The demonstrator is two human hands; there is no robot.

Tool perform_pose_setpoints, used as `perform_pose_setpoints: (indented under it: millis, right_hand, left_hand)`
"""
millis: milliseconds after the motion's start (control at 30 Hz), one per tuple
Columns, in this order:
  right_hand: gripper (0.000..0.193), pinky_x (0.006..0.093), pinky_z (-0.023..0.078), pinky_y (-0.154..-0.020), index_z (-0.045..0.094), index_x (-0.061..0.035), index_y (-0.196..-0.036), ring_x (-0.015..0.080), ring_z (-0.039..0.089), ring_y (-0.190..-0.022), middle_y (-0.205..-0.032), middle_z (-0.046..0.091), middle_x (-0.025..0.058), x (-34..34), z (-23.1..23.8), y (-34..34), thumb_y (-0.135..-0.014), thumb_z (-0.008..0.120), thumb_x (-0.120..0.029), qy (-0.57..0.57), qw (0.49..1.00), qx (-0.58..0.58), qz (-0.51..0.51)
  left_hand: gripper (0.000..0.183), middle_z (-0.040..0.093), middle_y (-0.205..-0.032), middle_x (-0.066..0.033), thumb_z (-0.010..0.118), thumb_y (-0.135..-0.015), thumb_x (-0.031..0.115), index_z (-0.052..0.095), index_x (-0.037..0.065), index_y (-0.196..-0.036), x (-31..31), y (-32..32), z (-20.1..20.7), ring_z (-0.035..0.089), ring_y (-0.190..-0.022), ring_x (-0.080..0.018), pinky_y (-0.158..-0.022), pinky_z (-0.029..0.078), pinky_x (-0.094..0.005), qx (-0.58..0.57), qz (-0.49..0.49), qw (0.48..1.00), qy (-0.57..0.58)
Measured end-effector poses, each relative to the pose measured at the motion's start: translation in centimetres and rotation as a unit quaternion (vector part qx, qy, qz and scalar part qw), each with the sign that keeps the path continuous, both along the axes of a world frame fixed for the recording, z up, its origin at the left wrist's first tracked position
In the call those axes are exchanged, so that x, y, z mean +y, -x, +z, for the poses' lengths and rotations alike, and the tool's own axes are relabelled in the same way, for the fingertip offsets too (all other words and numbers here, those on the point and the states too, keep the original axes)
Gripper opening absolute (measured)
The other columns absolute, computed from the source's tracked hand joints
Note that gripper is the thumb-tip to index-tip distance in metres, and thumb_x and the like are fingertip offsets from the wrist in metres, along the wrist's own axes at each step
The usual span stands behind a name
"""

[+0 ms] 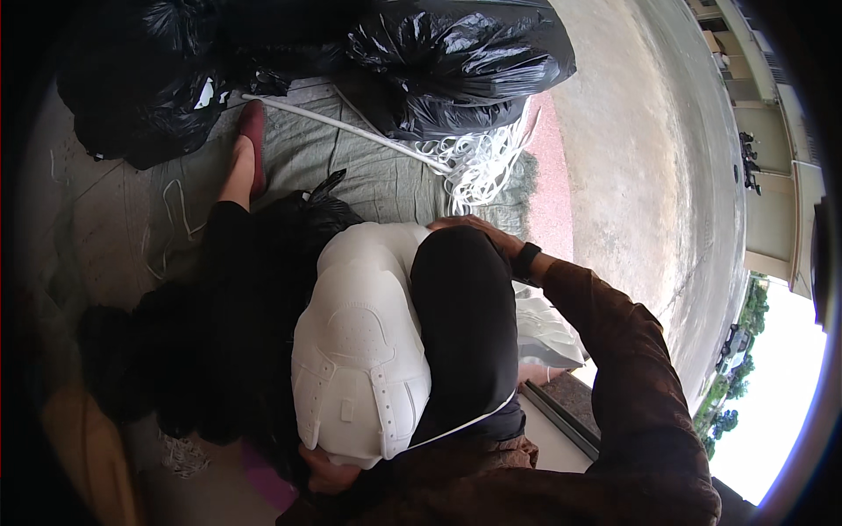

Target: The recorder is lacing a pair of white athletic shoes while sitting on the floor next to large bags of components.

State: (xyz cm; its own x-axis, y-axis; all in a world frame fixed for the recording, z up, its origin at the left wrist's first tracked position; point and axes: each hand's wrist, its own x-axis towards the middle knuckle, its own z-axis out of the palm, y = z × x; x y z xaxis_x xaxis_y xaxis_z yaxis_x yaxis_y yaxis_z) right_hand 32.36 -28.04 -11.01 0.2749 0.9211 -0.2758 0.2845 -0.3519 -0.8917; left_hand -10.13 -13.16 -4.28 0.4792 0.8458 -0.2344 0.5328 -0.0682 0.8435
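The two hands are well apart, one at each end of a stack of white shoe uppers point(351, 342) that lies lengthwise on the lap, against the inner side of the bent right leg in black trousers point(465, 324). The left hand point(331, 473) is at the near end of the uppers, touching the edge from below; its fingers are mostly hidden beneath, so how tightly they close cannot be told. The right hand point(482, 232) reaches around the far side of the knee, its fingers loosely bent and pointing toward the far end of the stack; whether they grip it cannot be told, since the knee covers part of them. A black watch point(526, 260) sits on the right wrist, below a brown sleeve point(614, 342). A thin white cord point(465, 427) crosses the right thigh. Ahead, a grey-green sheet point(377, 180) covers part of the ground, with a white stick point(351, 130) across it, one end at a tangle of white strips point(482, 167). Large black plastic bags point(465, 53) stand beyond, near a foot in a dark red shoe point(252, 131).
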Motion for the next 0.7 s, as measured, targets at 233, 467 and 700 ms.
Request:
perform_pose_setpoints:
  millis: [233,467,700]
  right_hand:
    - [0.046,0.0418,0.054,-0.078,0.074,-0.0058,-0.083,0.0349,0.071,-0.086,-0.079,0.072,0.0157,-4.7,-12.2,1.9,-0.097,0.049,-0.042,0.195,0.916,0.022,-0.349]
    - [0.023,0.0440,0.052,-0.088,0.073,-0.0137,-0.106,0.0325,0.064,-0.103,-0.128,0.060,0.0097,-4.5,-16.2,-2.9,-0.087,0.059,-0.017,0.223,0.918,-0.271,-0.186]
    - [0.035,0.0430,0.048,-0.098,0.067,-0.0131,-0.119,0.0329,0.060,-0.117,-0.134,0.057,0.0111,-2.8,-19.7,-5.4,-0.086,0.060,-0.017,0.319,0.894,-0.211,-0.233]
  left_hand:
    - [0.062,0.062,-0.123,-0.0062,0.057,-0.071,0.035,0.056,0.017,-0.130,7.4,-6.1,-3.3,0.058,-0.116,-0.0286,-0.100,0.046,-0.0537,-0.209,0.135,0.721,0.647]
    - [0.049,0.056,-0.133,-0.0106,0.059,-0.093,0.020,0.046,0.004,-0.138,6.8,-6.1,-2.3,0.056,-0.121,-0.0253,-0.102,0.047,-0.0434,-0.131,0.117,0.796,0.579]
    - [0.041,0.058,-0.125,-0.0118,0.055,-0.099,0.024,0.050,-0.003,-0.130,5.9,-8.6,-0.9,0.058,-0.113,-0.0198,-0.096,0.047,-0.0340,-0.076,0.040,0.868,0.490]
